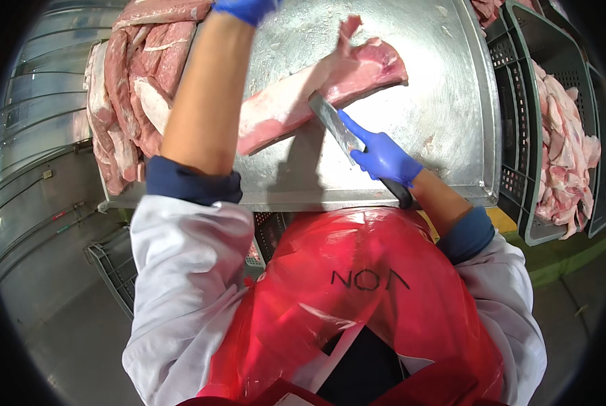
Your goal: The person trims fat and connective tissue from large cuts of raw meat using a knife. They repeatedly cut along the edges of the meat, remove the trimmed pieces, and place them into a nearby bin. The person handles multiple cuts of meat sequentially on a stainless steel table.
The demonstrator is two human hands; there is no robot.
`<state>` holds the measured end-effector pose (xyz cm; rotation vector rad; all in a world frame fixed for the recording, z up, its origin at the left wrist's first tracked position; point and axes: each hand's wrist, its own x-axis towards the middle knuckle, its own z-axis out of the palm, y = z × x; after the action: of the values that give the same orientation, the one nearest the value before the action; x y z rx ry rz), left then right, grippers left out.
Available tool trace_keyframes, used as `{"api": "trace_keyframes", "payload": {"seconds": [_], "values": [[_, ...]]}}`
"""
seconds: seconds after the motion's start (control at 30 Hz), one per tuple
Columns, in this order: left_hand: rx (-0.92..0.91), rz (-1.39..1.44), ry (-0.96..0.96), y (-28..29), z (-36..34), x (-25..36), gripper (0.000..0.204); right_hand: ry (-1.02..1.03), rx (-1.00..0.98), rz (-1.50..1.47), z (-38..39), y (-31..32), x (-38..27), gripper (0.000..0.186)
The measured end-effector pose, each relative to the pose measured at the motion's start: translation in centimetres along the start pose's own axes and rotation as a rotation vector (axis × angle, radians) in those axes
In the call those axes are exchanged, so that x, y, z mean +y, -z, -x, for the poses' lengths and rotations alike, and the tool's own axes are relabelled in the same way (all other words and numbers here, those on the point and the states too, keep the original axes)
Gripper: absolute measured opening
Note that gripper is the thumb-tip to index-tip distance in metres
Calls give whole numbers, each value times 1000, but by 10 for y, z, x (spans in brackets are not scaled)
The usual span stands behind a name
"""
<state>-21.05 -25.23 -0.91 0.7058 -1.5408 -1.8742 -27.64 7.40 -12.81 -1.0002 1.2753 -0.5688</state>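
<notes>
A long slab of pale pink meat (283,101) lies slantwise on the metal table, with a thin strip standing up at its far right end. My right hand (387,157), in a blue glove, grips a knife (333,126) by its dark handle, the index finger stretched along the back of the blade. The blade's tip is near the slab's near edge; whether they touch, I cannot tell. My left hand (247,8), also gloved in blue, reaches past the slab to the far edge of view. Its fingers are cut off by the frame.
The metal table (445,135) has a raised rim. Several long meat pieces (137,81) are heaped at its left side. To the right, a dark green crate (530,169) holds pale meat trimmings (561,149). A red apron (364,271) touches the table's near edge.
</notes>
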Motion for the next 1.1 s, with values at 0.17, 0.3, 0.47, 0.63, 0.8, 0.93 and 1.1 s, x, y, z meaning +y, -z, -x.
{"api": "trace_keyframes", "payload": {"seconds": [0.17,0.3,0.47,0.63,0.8,0.93,1.1], "values": [[-54,-929,-91,52,-6,42,13,17,-9,180,59,71,21,73],[-127,-1386,108,57,120,-92,85,-154,172,-85,113,85,34,76],[100,-1338,228,54,156,-149,37,117,435,-397,77,57,55,78],[501,-55,114,112,185,-97,44,213,368,-524,-17,-3,42,79],[482,224,-101,98,184,-93,62,196,136,-241,-124,-67,-40,77],[551,173,-109,94,169,-104,62,325,282,117,-132,-113,-17,81],[497,-187,-277,30,173,-103,36,-14,184,-47,-140,-111,-37,34]]}}
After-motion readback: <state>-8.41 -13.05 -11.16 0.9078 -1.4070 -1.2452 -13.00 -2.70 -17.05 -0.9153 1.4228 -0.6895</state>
